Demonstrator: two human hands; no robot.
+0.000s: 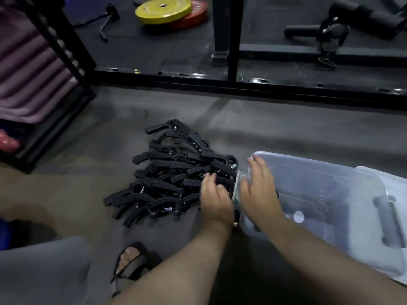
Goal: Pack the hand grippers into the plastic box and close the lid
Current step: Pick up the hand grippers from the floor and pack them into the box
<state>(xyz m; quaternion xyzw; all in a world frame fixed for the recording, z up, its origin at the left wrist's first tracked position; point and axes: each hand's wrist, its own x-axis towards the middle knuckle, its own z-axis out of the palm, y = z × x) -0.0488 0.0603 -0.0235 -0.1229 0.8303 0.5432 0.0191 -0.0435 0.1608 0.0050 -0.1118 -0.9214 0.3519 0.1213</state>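
Several black hand grippers [167,172] with steel springs lie in a heap on the grey floor. To their right stands the clear plastic box [330,172], open at the top. Its pale lid [394,194] lies against its right side. My left hand [214,200] rests on the heap's right edge, fingers curled over a hand gripper [236,194] that stands on end against the box's left wall. My right hand [258,188] hovers over the box's left rim, fingers spread and blurred, holding nothing. Dark shapes show through the box's floor; what they are is unclear.
A black rack frame [242,84] crosses the floor behind the heap. Yellow and red weight plates [169,12] lie farther back. A shelf with purple mats [28,69] stands at the left. My sandalled foot [132,260] is near the bottom, left of my arms.
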